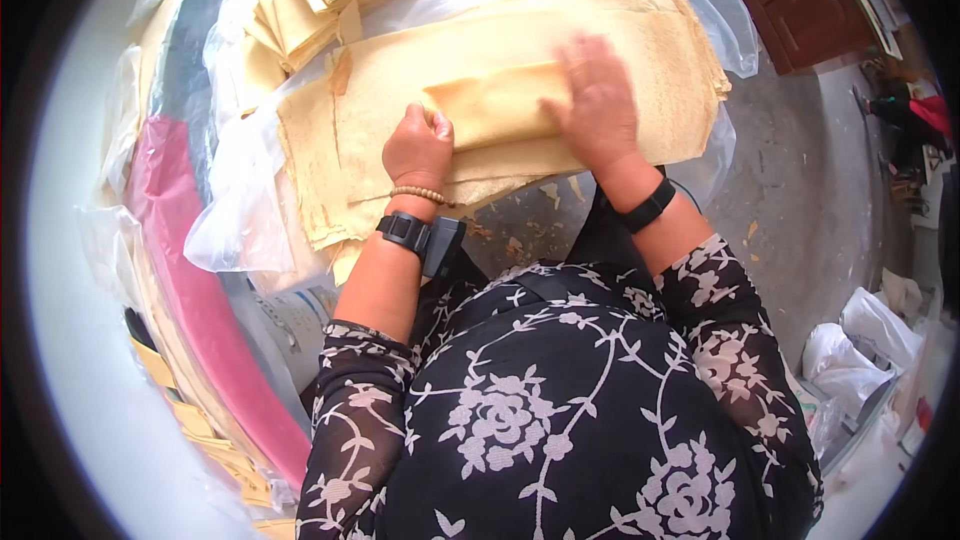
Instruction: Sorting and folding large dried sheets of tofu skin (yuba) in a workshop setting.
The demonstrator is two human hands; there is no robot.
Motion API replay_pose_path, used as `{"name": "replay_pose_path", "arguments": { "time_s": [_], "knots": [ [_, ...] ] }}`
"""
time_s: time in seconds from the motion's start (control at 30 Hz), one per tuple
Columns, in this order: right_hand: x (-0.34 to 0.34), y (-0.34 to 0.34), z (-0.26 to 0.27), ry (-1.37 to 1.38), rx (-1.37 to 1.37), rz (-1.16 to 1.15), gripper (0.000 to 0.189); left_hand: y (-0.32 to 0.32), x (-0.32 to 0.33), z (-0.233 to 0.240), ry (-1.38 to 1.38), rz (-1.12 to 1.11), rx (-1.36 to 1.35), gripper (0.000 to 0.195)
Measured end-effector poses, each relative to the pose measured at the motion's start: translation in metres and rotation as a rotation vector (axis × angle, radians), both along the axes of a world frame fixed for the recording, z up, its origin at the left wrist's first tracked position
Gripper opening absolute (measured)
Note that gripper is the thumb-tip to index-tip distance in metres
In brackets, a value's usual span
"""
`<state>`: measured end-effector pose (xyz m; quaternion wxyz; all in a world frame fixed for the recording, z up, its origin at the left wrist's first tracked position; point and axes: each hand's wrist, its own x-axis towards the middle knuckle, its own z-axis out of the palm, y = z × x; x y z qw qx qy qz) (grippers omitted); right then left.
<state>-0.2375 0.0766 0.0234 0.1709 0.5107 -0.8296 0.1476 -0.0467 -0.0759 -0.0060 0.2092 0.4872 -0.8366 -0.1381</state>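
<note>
A stack of thin, pale yellow sheets [480, 37], which look like tofu skin, lies before me with ragged edges. On top of it is a folded yellow sheet [499, 105], forming a long narrow strip. My left hand [418, 142] is closed at the strip's left end, thumb and fingers gripping its edge. Over the strip's right end, my right hand [598, 105] is spread flat with nothing grasped; it is blurred. Whether its palm presses on the sheet is hard to tell.
Folded yellow bundles [300, 15] are piled at the far left of the stack. Clear plastic sheeting [240, 202] lies beneath and around it. A pink plastic cover [187, 240] runs along the left. White plastic bags [855, 352] sit at right, and crumbs litter the concrete floor [780, 180].
</note>
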Motion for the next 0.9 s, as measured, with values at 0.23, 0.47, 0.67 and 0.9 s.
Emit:
{"name": "replay_pose_path", "arguments": {
  "time_s": [0.23, 0.47, 0.67, 0.9],
  "knots": [
    [0.011, 0.009, -0.032, -0.174, 0.204, 0.28, 0.058, -0.006, -0.014, 0.021, -0.07, -0.459, -0.425, 0.062],
    [0.004, 0.031, -0.013, -0.476, 0.092, 0.33, 0.057, -0.021, -0.035, 0.053, -0.365, -0.539, 0.214, 0.036],
    [-0.017, 0.097, 0.001, -0.537, -0.222, 0.154, 0.047, -0.083, -0.023, 0.045, 0.239, -0.406, 0.773, 0.022],
    [-0.029, 0.195, -0.057, -1.38, -0.613, -0.385, 0.036, -0.257, -0.035, 0.09, 0.648, 0.032, 0.417, 0.047]
  ]
}}
